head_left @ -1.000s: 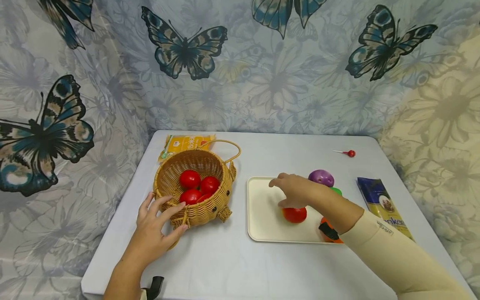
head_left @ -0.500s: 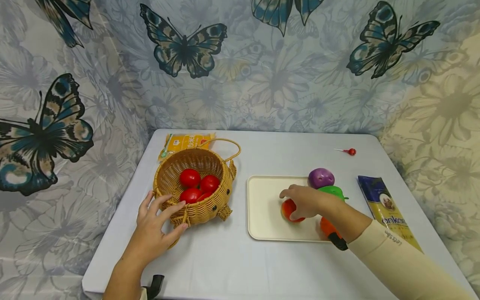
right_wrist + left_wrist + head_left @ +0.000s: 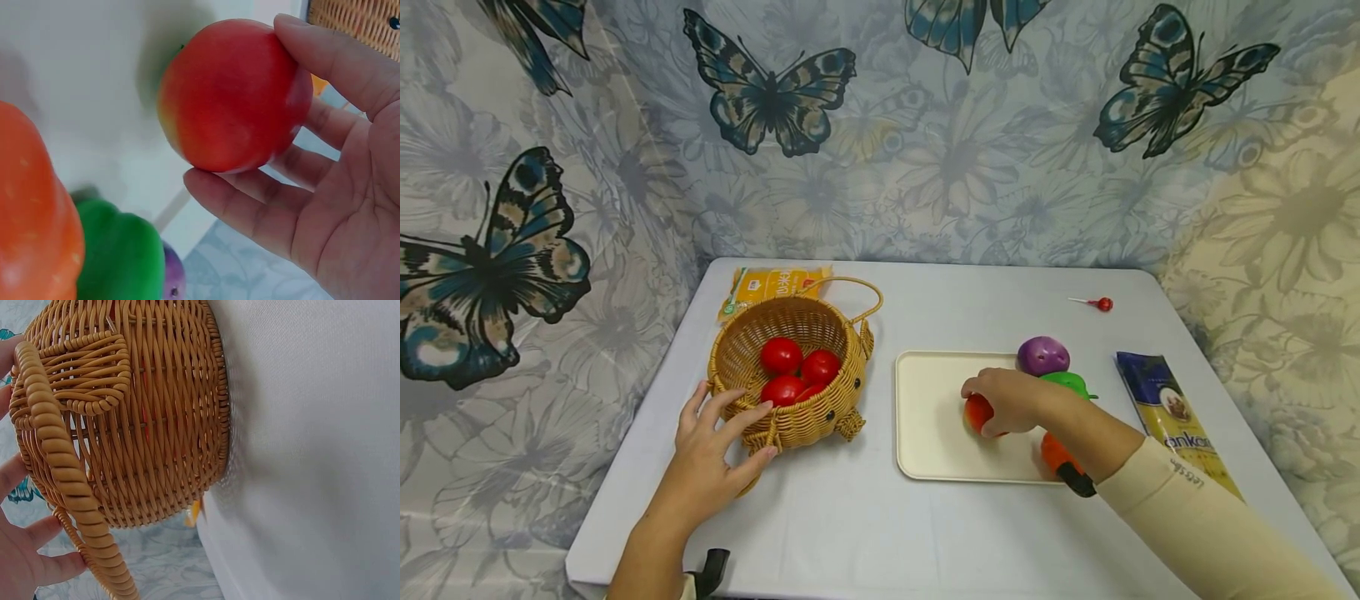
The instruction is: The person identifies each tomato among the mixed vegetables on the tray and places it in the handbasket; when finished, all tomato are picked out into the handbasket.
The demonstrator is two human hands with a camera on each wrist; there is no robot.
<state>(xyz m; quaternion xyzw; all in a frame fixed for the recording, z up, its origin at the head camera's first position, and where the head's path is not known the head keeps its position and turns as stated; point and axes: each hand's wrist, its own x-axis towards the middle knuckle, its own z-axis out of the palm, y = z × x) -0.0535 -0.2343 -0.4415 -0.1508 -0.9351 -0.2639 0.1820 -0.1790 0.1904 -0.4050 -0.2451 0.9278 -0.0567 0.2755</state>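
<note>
In the head view my left hand [image 3: 718,454] rests with spread fingers on the near left side of a wicker basket [image 3: 801,429]. The left wrist view shows the fingertips against the rim and a thick woven handle [image 3: 62,462]. Several smooth red round things [image 3: 781,356] lie inside the basket. Over a cream tray [image 3: 917,458], my right hand [image 3: 1011,400] grips a red round fruit [image 3: 976,412] with a yellowish patch. Its thumb and fingers curve round the fruit [image 3: 231,94] in the right wrist view. I cannot tell whether the fruit touches the tray.
An orange vegetable [image 3: 1056,454], a green bell pepper [image 3: 1070,382] and a purple vegetable [image 3: 1042,356] lie by the tray's right side. A blue-and-gold packet [image 3: 1176,417] is farther right. A red lollipop-like item [image 3: 1103,304] and a yellow packet [image 3: 767,286] lie toward the back.
My right hand has come down from above the fruit and closed its fingers round it. The left hand and the basket have not visibly moved.
</note>
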